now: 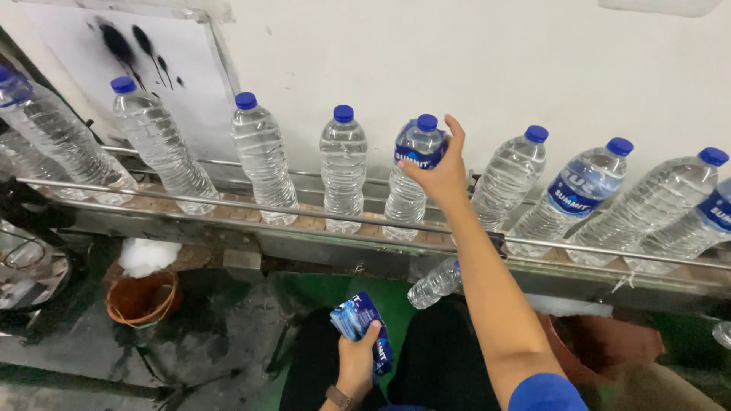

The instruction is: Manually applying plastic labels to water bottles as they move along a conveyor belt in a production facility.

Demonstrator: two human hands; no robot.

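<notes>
Item: water bottle (pixel 413 179), blue cap, on the conveyor (pixel 251 228), fifth in the row. My right hand (pixel 440 173) grips its shoulder over the blue label sleeve. Full, likely heavy; thin ribbed wall, slick. My left hand (pixel 358 364), below the conveyor, clutches a label stack (pixel 359 323).

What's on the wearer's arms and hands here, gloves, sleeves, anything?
No gloves: both hands bare. Right hand has a bare forearm, with a bright blue short sleeve at the upper arm. Left hand has a dark wristband or watch at the wrist.
</notes>
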